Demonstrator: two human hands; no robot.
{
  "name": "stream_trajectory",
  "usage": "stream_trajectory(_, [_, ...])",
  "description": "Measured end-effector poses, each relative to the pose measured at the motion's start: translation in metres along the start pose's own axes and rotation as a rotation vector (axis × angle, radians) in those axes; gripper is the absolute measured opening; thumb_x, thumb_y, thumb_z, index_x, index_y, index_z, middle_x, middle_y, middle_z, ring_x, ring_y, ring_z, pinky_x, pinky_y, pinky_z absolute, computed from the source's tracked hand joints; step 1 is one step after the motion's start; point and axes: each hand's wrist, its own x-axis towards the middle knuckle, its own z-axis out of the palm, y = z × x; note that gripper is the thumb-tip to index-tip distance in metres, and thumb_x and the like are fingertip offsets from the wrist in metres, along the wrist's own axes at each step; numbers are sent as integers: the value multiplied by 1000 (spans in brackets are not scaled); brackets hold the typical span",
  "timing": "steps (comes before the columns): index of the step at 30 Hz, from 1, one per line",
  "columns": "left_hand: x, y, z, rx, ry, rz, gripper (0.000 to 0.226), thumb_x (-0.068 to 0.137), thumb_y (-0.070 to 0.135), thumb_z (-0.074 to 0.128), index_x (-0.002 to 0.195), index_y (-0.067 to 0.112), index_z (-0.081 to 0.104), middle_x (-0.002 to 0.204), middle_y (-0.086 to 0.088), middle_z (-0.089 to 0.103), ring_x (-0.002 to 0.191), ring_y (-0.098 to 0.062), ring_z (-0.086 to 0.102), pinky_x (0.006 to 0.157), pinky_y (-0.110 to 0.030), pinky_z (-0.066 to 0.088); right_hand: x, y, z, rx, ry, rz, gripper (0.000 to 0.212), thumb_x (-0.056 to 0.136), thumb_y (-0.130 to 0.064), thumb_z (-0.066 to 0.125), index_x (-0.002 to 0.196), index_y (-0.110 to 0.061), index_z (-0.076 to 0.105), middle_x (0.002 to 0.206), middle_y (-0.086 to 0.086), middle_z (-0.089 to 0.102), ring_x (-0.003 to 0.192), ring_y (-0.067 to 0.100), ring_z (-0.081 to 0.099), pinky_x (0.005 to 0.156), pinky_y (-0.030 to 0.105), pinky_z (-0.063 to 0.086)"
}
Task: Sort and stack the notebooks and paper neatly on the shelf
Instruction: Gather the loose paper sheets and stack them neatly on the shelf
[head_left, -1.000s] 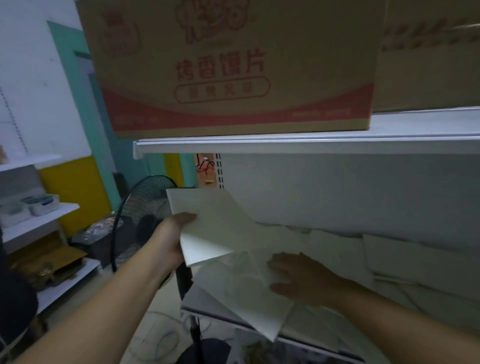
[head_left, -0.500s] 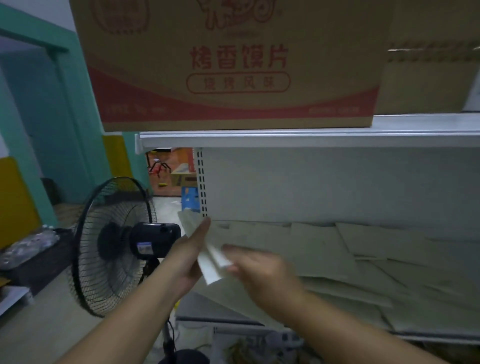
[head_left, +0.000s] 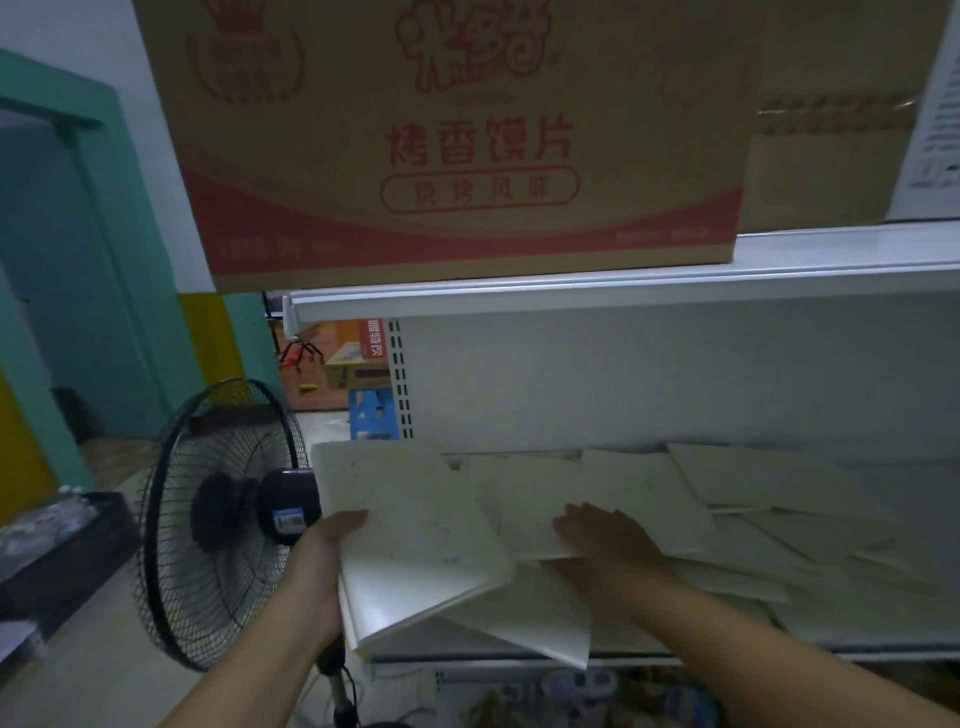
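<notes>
Head view. We grip an off-white, thin, rectangular paper notebook (head_left: 415, 535) with the left hand (head_left: 322, 566). The thumb lies on the cover at the middle of the notebook's left edge, and the remaining fingers are hidden beneath it. The notebook sits at the front-left corner of the white metal shelf (head_left: 457, 659), overhanging its left end so that the page edge shows. The right hand (head_left: 608, 540) lies flat with straight fingers, holding nothing. It presses on the scattered off-white notebooks and sheets (head_left: 644, 499), which overlap at odd angles toward the shelf's right end. One loose off-white sheet (head_left: 540, 623) juts past the front edge, just beneath the held notebook.

We judge the notebook to be light and only half stiff. Held by a single edge it may sag or fan open, so we favour support from below at mid-edge with the thumb clamping the cover. The smooth covers probably slide easily, which helps squaring but lets a stack skid. The loose sheets look limp and easily creased, and are best gathered under a flat palm and lifted by two opposite edges.

Above stands a brown cardboard box with red print (head_left: 457, 145). Beside the shelf's left end is a black wire-caged pedestal fan (head_left: 223, 519).
</notes>
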Motion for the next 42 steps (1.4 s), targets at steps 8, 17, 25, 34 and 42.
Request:
stream_trajectory(8, [3, -2, 4, 39, -28, 126, 39, 86, 7, 49, 124, 9, 55, 109, -24, 64, 98, -43, 61, 80, -51, 51, -4, -1, -46, 143, 346, 167, 41, 100, -46, 29, 122, -27, 58, 123, 3, 63, 110, 25, 58, 81, 29, 42])
stream_trajectory(17, [-45, -54, 124, 209, -16, 434, 19, 98, 23, 45, 111, 21, 59, 105, -5, 68, 100, -26, 63, 94, -45, 49, -36, -61, -99, 275, 483, -15, 41, 94, -46, 39, 97, -15, 66, 102, 10, 68, 97, 30, 62, 74, 29, 45])
stream_trajectory(25, [-77, -129, 209, 215, -150, 176, 16, 91, 11, 56, 105, 10, 64, 80, -13, 74, 75, -30, 70, 67, -39, 57, -114, 51, -89, 705, 240, 14, 33, 94, -36, 47, 112, -14, 63, 117, 6, 65, 109, 21, 59, 94, 34, 46])
stream_trajectory(34, [-129, -243, 326, 156, -374, -310, 61, 71, 42, 66, 117, 1, 63, 109, -27, 67, 100, -44, 64, 96, -57, 46, -252, 277, -56, 1139, 181, 473, 21, 93, -19, 58, 108, -6, 65, 103, 11, 71, 89, 23, 69, 81, 38, 54])
stream_trajectory(42, [-166, -322, 417, 68, -412, -408, 69, 91, 63, 34, 111, 5, 65, 99, -23, 71, 92, -42, 67, 87, -49, 50, -307, 358, -37, 1406, 223, 670, 27, 92, 6, 41, 104, -2, 64, 98, 14, 72, 90, 28, 69, 76, 34, 55])
